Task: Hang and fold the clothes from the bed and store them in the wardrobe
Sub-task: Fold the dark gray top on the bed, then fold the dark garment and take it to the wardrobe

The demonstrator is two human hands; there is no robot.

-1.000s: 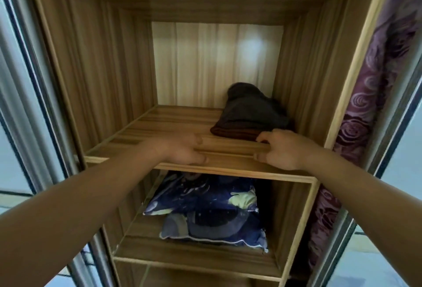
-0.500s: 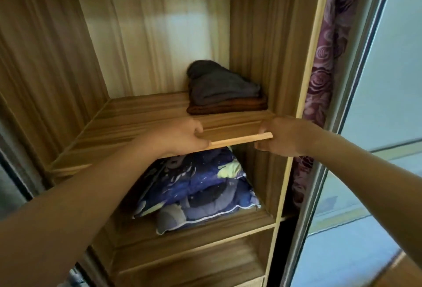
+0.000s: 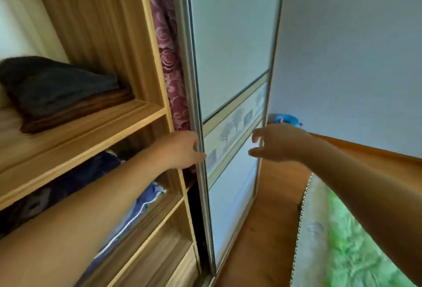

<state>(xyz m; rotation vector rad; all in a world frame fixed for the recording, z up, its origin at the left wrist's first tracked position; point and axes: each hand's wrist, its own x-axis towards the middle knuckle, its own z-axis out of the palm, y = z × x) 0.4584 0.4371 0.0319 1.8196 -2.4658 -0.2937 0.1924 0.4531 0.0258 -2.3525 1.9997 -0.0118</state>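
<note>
Pale blue wall (image 3: 354,58), orange wood floor (image 3: 262,229), frosted sliding door (image 3: 228,47) with metal frame, soft daylight

A home bedroom: a wooden wardrobe (image 3: 96,127) with shelves of folded clothes (image 3: 59,90), its sliding door (image 3: 228,58) alongside, and a bed (image 3: 342,252) right of it.

Soft daylight, bright on pale grey wall (image 3: 354,58); dim inside wooden wardrobe shelves (image 3: 91,127); green patterned bedspread (image 3: 356,252) smeared by motion blur; edges bowed by wide lens
</note>
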